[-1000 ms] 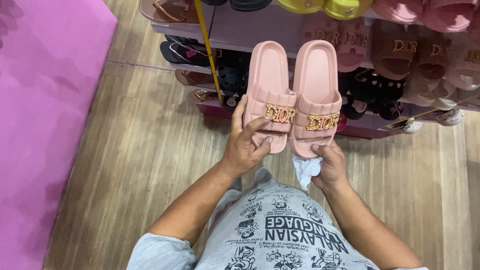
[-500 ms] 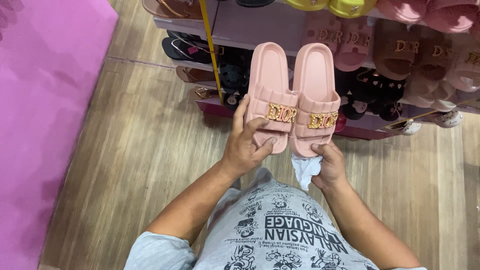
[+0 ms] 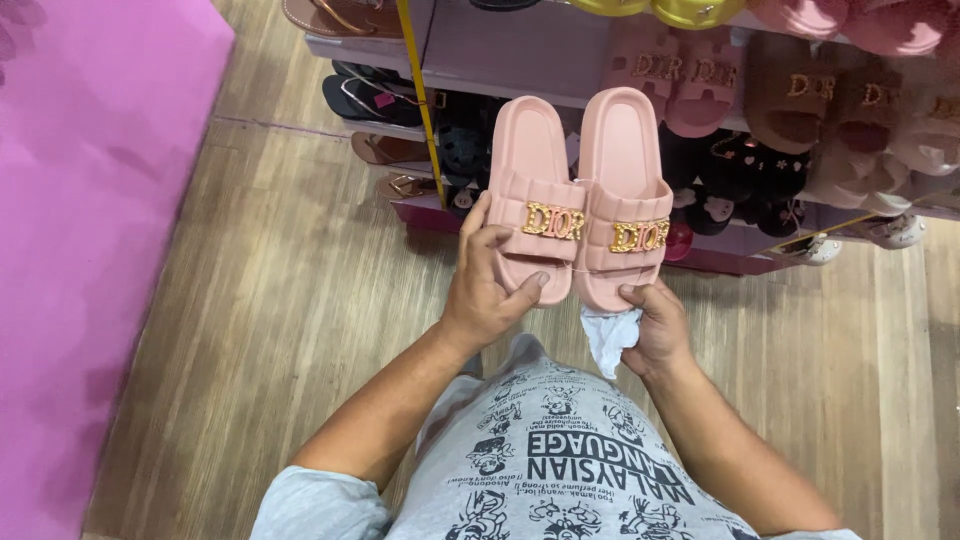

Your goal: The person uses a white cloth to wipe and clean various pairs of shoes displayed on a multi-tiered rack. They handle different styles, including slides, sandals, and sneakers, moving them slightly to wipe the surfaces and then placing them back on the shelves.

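Slides, head view: pair of pink slides (image 3: 585, 200) held up side by side in front of the shoe rack, toes toward the person, heels pointing up and away; each strap quilted with gold metal lettering across it
Left slide: left slide (image 3: 530, 195) sits in the left hand (image 3: 485, 290); thumb hooked over the toe edge, fingers (image 3: 478, 222) wrapped up the outer side, clamped on the sole
Right slide: right slide (image 3: 622, 190) touches its partner along the inner edge; right hand (image 3: 655, 325) grips it at the toe end, fingers closed on it
Paper: crumpled white paper (image 3: 608, 335) tucked in the right hand as well, hanging just under the slide's toe
Rack: shoe rack (image 3: 520, 50) behind; more pink slides up top, dark sandals lower down, yellow upright post running through
Floor: wooden floor (image 3: 270, 300) below; pink mat (image 3: 90, 200) off to the left
Person: grey printed shirt (image 3: 560, 470) at the bottom, both forearms reaching up
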